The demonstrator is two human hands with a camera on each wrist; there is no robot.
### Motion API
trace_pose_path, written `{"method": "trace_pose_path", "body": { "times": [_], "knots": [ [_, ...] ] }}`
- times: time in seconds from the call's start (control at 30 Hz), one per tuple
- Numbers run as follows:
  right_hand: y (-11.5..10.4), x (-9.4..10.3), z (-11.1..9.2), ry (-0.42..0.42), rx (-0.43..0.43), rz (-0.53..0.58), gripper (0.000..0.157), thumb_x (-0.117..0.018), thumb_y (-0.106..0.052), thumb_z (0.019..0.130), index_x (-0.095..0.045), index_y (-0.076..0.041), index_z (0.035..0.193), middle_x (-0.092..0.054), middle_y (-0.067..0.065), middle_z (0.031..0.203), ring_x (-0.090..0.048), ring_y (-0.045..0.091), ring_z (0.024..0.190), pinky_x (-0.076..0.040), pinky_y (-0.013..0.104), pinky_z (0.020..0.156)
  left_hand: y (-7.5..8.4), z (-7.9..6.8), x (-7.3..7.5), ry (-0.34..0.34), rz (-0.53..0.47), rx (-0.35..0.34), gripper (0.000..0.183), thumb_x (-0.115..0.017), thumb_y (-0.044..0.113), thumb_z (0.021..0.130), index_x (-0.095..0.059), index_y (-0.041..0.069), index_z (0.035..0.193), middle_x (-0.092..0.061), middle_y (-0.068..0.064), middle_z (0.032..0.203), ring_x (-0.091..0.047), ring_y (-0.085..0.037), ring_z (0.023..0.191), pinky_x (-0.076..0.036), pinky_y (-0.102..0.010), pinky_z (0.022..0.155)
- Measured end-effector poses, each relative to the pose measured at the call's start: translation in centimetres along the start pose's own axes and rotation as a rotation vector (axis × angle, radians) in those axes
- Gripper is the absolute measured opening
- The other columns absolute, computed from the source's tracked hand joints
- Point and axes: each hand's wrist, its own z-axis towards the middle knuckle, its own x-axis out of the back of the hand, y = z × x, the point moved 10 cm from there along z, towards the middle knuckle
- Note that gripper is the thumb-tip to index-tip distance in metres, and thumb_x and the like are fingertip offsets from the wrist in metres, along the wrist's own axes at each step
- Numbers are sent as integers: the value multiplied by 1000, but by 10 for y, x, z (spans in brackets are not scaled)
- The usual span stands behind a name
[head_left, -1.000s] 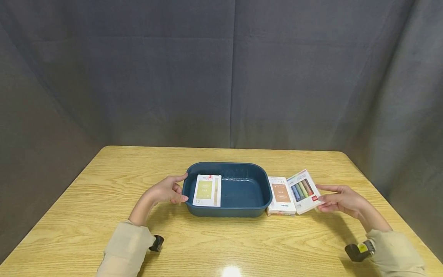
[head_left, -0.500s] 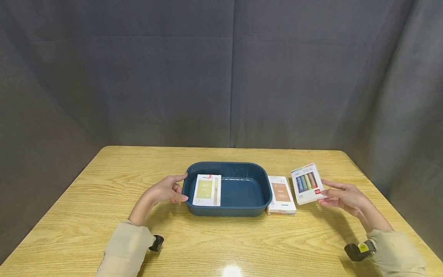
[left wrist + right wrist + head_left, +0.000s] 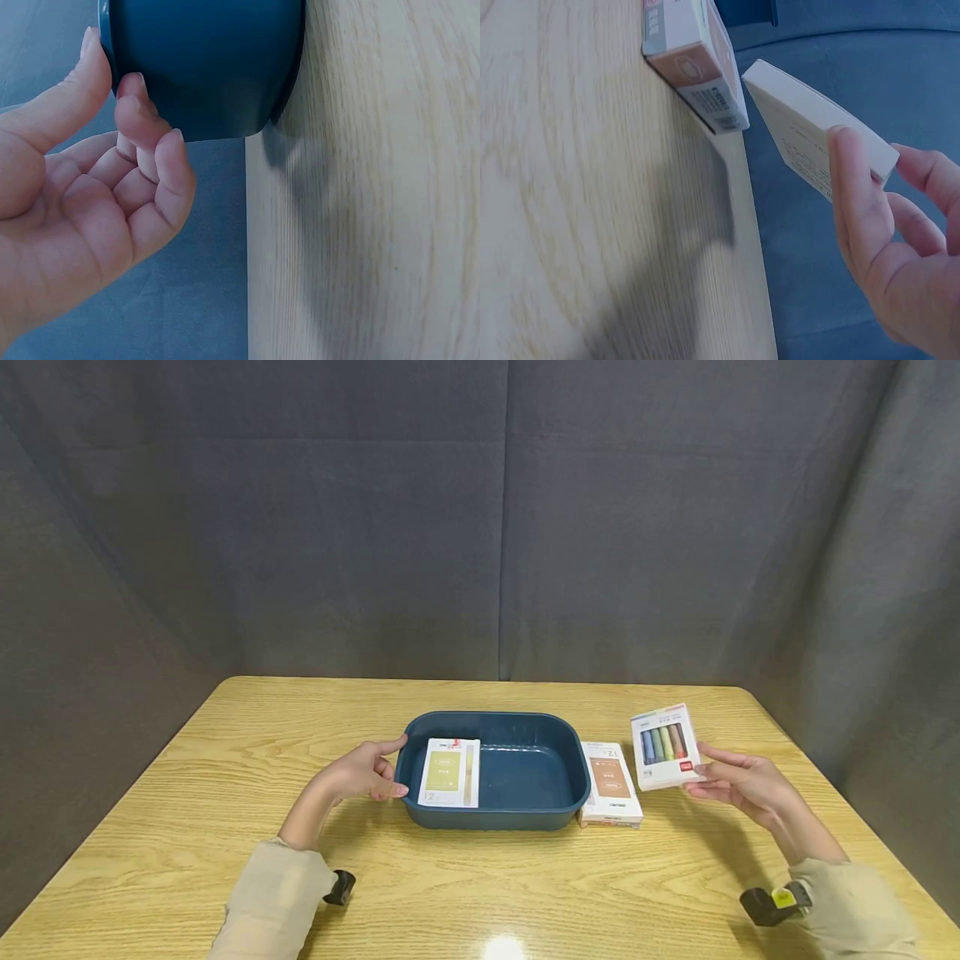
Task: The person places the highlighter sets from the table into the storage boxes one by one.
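Observation:
A dark blue plastic basin [image 3: 528,775] stands mid-table. At its left end my left hand [image 3: 367,772] pinches the rim, thumb on the edge and index finger against the outer wall [image 3: 202,67]. Inside, on the left, lies a white box with a yellow-green panel [image 3: 446,774]. My right hand [image 3: 742,783] holds a white box with a window showing several coloured sticks [image 3: 664,747], gripped by its lower right corner between thumb and fingers. In the right wrist view its printed back [image 3: 791,139] shows, raised over the wood.
Against the basin's right end lies a white box with a brown panel [image 3: 611,783], apparently on top of something similar. The wooden table [image 3: 465,893] meets a grey curtain [image 3: 360,560] behind and at both sides.
The box with coloured sticks has come up and away from the brown-panel box in my right hand, and has turned straighter. My left hand and the basin have stayed put.

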Motion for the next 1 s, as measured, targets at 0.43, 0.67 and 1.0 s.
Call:
{"method": "trace_pose_path", "body": {
  "times": [0.43,0.67,1.0],
  "knots": [
    [-6,-17,4,47,34,6,40,-42,13,87,-70,-15,93,-63,15,89,-64,30,77,-49,37,71,2,0,0,-16,-5,-16,82,-65,-3,78,-11,-9,139,-42,-1,52,-37,-14,46,-39,-29,55],
    [-7,-27,7,69,53,39,38,-44,14,86,-71,-13,93,-63,15,88,-64,30,76,-49,37,70,2,0,0,-22,-3,-23,82,-65,-3,78,-10,-10,139,-41,-1,52,-37,-13,46,-37,-29,54],
    [-5,-44,12,74,82,83,40,-43,15,85,-70,-13,93,-63,15,89,-64,30,76,-49,37,71,1,0,0,-19,-5,-13,82,-65,-2,78,-10,-9,139,-42,-2,52,-36,-14,46,-37,-29,54]
  ]
}}
